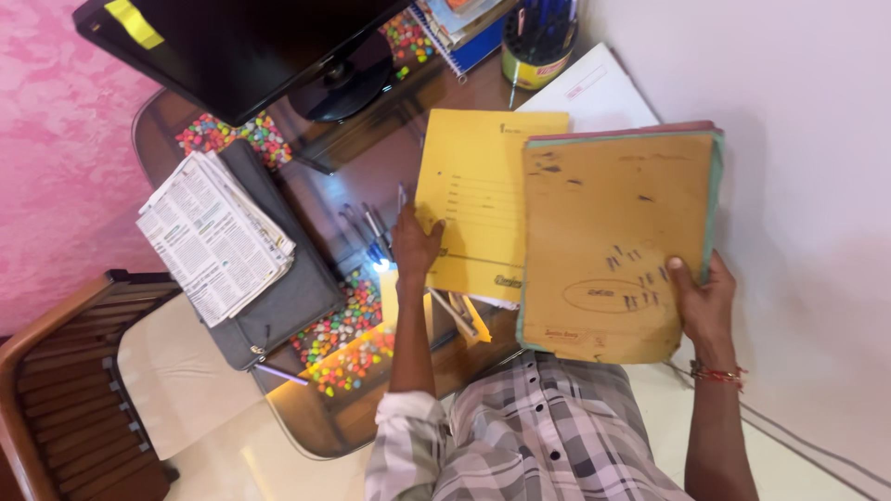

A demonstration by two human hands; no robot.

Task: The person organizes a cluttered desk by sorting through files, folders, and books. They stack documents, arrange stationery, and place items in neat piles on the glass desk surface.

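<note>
shirt: plaid shirt [548,436] nearest the lens, sleeve rolled at the left elbow
right hand: right hand [705,306] clenched on the lower right edge of the brown folder stack [613,246], thumb on the front cover, other fingers hidden behind it
stack: several folders held together, tilted up off the desk, green and red edges showing past the fingertips along the top and right side
left hand: left hand [415,246] flat, fingers spread and released, pressing the left edge of the yellow folder [483,209]; grips nothing
yellow folder: lies on the glass desk [325,186] under the left fingertips, its right part tucked behind the brown stack
pens: a few pens [371,232] just left of the left fingers, on the glass
how to do well: likely sorting folders; keep the right thumb clamped so the stack does not fan out, keep the left palm down so the yellow one does not slide on glass
other: newspaper [213,237] on a grey bag [288,297], well left of the left hand; monitor [241,46] above
</note>
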